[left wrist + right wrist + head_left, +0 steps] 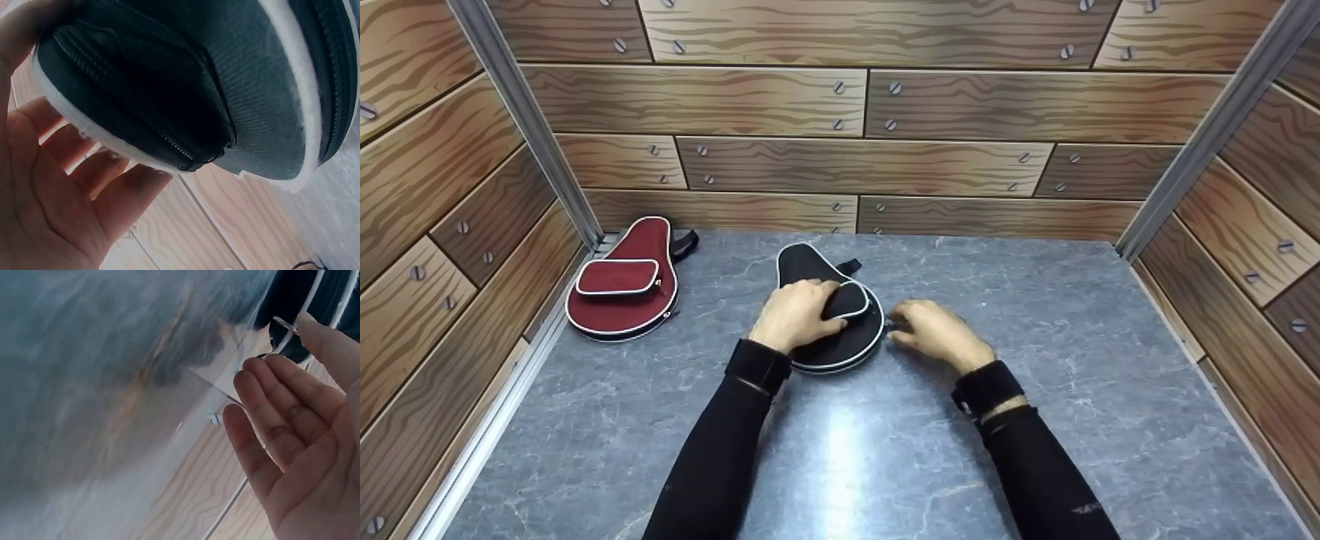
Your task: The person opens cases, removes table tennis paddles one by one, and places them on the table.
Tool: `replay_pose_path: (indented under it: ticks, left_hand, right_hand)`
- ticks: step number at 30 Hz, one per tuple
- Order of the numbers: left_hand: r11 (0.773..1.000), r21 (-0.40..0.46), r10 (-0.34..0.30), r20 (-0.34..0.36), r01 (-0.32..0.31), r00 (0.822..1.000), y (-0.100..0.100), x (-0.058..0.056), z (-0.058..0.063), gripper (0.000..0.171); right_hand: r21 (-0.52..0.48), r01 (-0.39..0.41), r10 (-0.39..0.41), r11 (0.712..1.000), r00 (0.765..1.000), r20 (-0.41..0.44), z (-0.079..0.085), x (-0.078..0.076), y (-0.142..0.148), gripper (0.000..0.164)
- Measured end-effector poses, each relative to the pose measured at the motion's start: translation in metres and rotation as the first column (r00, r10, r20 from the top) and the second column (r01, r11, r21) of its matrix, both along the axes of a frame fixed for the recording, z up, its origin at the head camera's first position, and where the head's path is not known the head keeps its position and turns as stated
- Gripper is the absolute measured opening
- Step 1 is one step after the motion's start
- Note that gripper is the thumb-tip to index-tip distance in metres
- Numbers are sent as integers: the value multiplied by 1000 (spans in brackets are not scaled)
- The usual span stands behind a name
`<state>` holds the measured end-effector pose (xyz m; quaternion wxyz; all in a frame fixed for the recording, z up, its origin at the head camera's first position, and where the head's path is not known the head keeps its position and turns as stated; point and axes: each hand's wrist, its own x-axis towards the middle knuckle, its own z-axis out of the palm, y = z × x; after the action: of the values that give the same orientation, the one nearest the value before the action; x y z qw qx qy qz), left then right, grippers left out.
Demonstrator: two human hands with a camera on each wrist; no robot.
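Note:
A black table tennis racket case (836, 349) with white piping lies on the grey surface, its narrow end pointing away. My left hand (799, 315) grips its front pocket (847, 298), thumb on the near side and fingers over the far side. In the left wrist view the pocket's zip (118, 90) shows, with fingers bent behind the white-piped edge. My right hand (931, 330) is at the case's right edge, fingers loosely bent. In the right wrist view a small zip pull (285, 324) is by the thumb tip; I see no clear pinch on it.
A red racket case (622, 311) with a front pocket and a black strap (685, 244) lies at the far left, by the corner post. Wood-patterned walls (780, 105) enclose the grey marbled surface (1072, 337) at the back and both sides.

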<state>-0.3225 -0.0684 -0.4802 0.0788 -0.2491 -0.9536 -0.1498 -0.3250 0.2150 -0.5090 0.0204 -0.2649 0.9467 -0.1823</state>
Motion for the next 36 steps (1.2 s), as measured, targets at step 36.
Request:
replay_pose_path:
  ticks: [36]
  left_hand:
    - [985, -7, 169, -149, -172, 974, 2, -2, -11, 52]
  right_hand:
    - [2, -13, 13, 1000, 993, -120, -1, 5, -14, 7]
